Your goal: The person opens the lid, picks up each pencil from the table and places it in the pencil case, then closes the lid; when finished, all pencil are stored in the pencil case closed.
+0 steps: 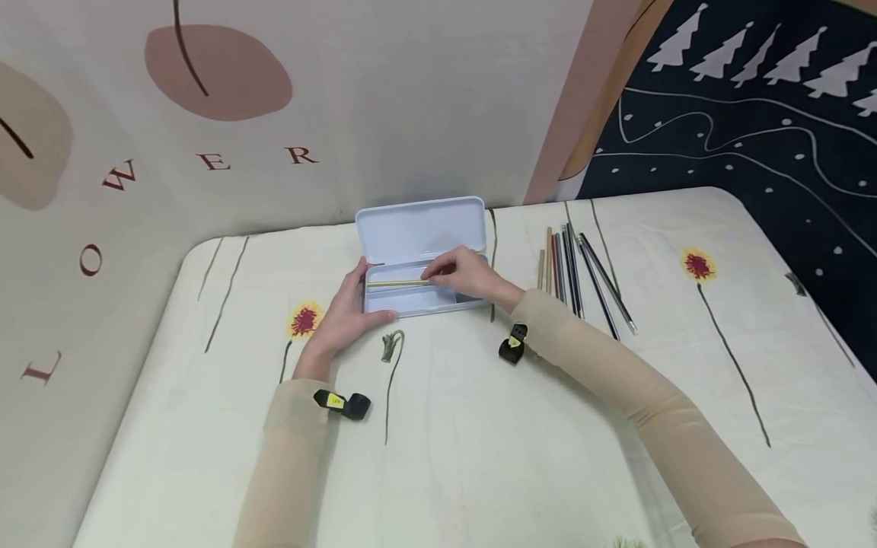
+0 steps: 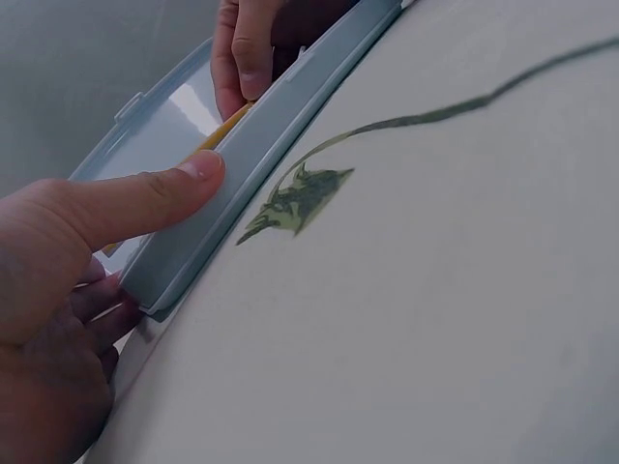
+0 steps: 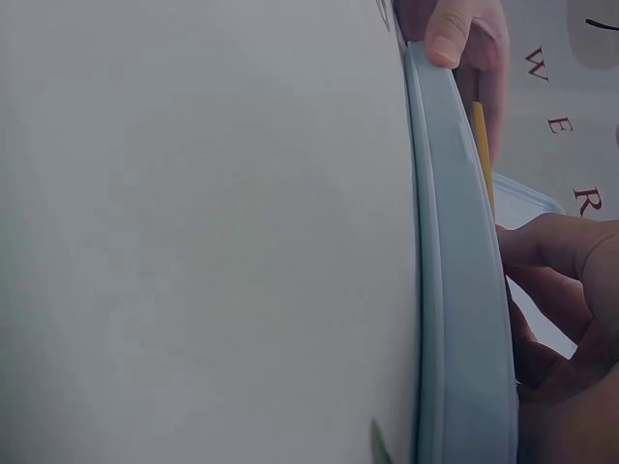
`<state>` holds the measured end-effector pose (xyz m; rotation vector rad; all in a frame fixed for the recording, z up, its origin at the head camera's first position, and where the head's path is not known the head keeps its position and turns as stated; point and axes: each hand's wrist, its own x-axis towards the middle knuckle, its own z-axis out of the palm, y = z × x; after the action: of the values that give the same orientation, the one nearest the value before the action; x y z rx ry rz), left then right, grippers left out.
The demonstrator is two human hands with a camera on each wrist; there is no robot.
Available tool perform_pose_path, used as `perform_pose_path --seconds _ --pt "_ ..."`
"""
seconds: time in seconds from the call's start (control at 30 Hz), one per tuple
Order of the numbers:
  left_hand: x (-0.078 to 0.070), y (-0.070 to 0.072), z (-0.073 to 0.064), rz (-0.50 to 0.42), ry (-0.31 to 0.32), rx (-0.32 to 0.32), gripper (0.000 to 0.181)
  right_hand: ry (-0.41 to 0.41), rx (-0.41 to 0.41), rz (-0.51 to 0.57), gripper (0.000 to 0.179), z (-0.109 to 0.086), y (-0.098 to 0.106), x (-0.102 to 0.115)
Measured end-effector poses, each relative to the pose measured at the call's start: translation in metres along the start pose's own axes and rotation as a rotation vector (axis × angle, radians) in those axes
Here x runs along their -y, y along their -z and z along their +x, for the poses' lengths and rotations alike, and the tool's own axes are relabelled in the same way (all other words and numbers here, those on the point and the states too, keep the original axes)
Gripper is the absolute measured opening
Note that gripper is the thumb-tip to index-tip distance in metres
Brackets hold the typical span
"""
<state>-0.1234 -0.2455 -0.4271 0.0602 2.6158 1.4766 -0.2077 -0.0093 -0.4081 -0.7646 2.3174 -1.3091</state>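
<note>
Your right grip (image 1: 468, 274) pinches the yellow pencil (image 1: 397, 284) over the open case (image 1: 421, 227); your left grip (image 1: 342, 323) holds the case at nine o'clock. Only the head view shows loose pencils (image 1: 572, 266), at the case's three o'clock.

Tablecloth (image 1: 445, 457): white, printed with red-and-yellow flowers (image 1: 699, 265)
Pale backdrop (image 1: 425, 91): reddish-brown letters (image 1: 301, 155), a rounded pinkish shape (image 1: 233, 76)
Dark backdrop (image 1: 719, 137), over right: white fir trees (image 1: 678, 44)

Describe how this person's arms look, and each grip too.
The left sleeve and right sleeve are plain beige, reaching the wrist. At each cuff sits a small black wrist camera with a yellow label. The left grip and right grip are ungloved.
</note>
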Motion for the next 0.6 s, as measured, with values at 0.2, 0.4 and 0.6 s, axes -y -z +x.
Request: perform_pose_path --seconds 0.2,0.4,0.6 --pt "0.001 0.0 0.0 -0.001 -0.024 -0.004 0.11 0.015 0.001 0.003 0.013 -0.001 0.002 -0.004" --pt "0.001 0.0 0.0 0.013 -0.027 -0.008 0.11 0.043 -0.006 0.017 0.013 -0.005 0.007 -0.007" --pt "0.002 -0.001 0.001 0.017 -0.013 -0.006 0.111 0.032 -0.04 0.045 0.015 -0.012 0.015 -0.004"
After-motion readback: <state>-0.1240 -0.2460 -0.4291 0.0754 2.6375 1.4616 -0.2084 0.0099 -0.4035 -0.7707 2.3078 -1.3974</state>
